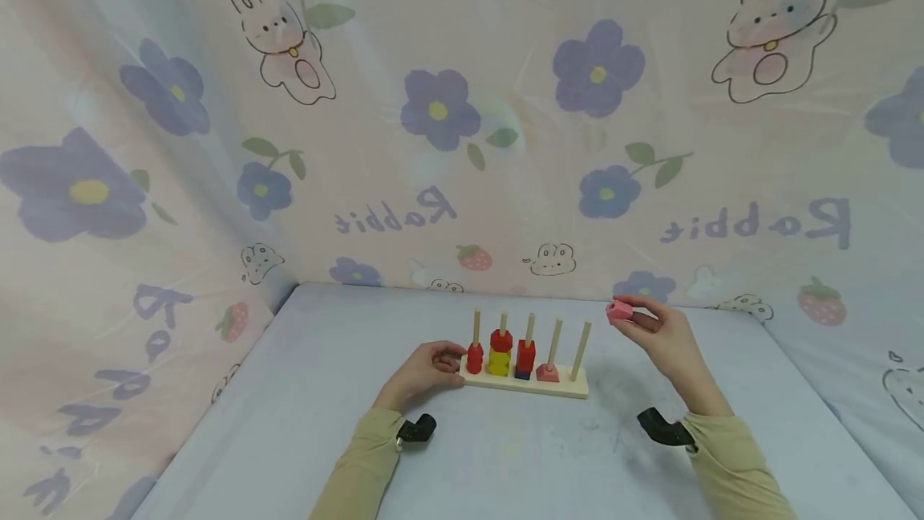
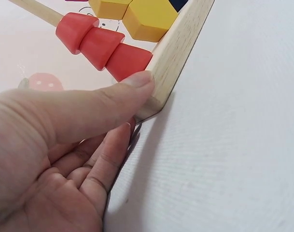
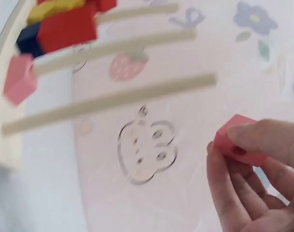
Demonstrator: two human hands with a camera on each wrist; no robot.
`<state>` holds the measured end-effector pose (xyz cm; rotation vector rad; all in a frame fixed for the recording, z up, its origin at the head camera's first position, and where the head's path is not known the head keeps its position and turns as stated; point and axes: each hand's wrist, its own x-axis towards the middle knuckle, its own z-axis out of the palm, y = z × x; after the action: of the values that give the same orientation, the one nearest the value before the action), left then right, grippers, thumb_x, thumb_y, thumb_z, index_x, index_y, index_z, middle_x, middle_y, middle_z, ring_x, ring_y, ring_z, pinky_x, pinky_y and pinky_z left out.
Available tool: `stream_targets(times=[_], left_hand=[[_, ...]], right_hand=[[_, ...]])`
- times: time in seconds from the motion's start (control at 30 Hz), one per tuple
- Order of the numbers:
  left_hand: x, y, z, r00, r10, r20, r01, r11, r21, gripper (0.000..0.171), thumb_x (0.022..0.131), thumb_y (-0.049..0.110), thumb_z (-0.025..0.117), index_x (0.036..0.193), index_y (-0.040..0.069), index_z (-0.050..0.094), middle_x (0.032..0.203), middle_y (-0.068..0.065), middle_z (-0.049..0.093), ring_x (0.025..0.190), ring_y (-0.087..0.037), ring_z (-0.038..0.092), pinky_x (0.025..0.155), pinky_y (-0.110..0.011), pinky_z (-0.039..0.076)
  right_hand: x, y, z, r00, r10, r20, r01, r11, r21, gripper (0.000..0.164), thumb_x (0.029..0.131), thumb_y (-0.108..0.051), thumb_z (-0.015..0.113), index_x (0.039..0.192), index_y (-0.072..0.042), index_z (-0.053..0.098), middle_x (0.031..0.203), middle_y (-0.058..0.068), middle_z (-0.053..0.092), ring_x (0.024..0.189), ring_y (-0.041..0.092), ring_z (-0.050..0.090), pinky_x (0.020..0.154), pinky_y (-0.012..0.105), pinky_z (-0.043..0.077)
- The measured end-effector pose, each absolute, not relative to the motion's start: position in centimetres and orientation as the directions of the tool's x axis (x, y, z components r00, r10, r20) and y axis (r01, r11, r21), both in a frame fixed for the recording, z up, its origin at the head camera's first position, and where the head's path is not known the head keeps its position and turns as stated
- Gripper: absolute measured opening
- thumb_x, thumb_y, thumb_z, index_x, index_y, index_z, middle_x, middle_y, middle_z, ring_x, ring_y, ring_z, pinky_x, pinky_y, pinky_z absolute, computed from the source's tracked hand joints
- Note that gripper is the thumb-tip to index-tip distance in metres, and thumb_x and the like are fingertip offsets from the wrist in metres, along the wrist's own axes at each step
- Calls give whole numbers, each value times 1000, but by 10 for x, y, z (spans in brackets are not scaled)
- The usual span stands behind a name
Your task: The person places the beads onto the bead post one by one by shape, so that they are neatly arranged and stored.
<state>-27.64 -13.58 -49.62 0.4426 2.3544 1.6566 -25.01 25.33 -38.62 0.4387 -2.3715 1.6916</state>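
Observation:
A wooden peg board with several upright pegs stands on the table. My left hand pinches its left end, the thumb beside the red tapered beads on the first peg. Yellow pieces under a red one fill the second peg. The third carries a red block over a dark blue piece. One pink piece sits low on the fourth; the rightmost peg is bare. Up and right of the board, my right hand pinches a pink block with a hole in it.
A white cloth covers the table. Behind it and at the left hangs a curtain printed with rabbits and flowers. Black wrist straps or mounts show at both sleeves.

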Motion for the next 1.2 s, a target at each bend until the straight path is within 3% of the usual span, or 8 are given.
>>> stream_targets(times=[0.1,0.27,0.5,0.83,1.07,1.2], left_hand=[[-277,-136,-496,-928,372,-14,111,313,943,46,77,3,79,119,3,61,95,-5,62,85,-17,58,77,-26,49],[-277,-136,-495,-929,368,-19,107,318,942,45,76,2,79,118,4,62,94,-7,62,84,-17,58,77,-26,50],[-277,-136,-494,-929,371,-14,110,309,945,47,77,-2,77,120,1,60,99,-13,62,85,-20,57,80,-30,50],[-277,-134,-494,-931,364,-21,109,333,937,46,76,2,79,118,2,62,97,-8,62,84,-17,58,80,-28,49],[-276,-135,-492,-931,365,-25,107,336,936,45,76,3,79,118,5,62,96,-6,62,85,-17,58,80,-27,50],[-276,-135,-493,-929,369,-11,119,327,937,45,76,2,79,118,3,62,96,-7,62,84,-17,58,79,-28,49]], right_hand=[[-245,241,-374,-926,-135,353,-375,219,-901,45,88,-10,70,128,2,54,115,5,59,100,4,63,80,19,50],[-243,224,-365,-894,-191,406,-430,109,-896,39,87,1,68,124,2,56,112,7,60,99,12,63,82,23,50],[-251,205,-376,-882,-258,394,-435,125,-892,37,86,-2,69,120,3,55,111,10,60,100,15,61,85,23,49],[-261,191,-387,-876,-299,377,-447,213,-869,34,84,-5,73,114,0,59,106,17,63,94,18,59,80,22,48],[-267,191,-393,-920,-274,281,-348,243,-905,36,85,-11,73,116,-1,58,106,13,63,90,19,61,76,25,51],[-268,194,-405,-951,-259,169,-234,244,-941,39,84,-14,75,117,-1,57,107,13,63,93,20,63,83,28,50]])
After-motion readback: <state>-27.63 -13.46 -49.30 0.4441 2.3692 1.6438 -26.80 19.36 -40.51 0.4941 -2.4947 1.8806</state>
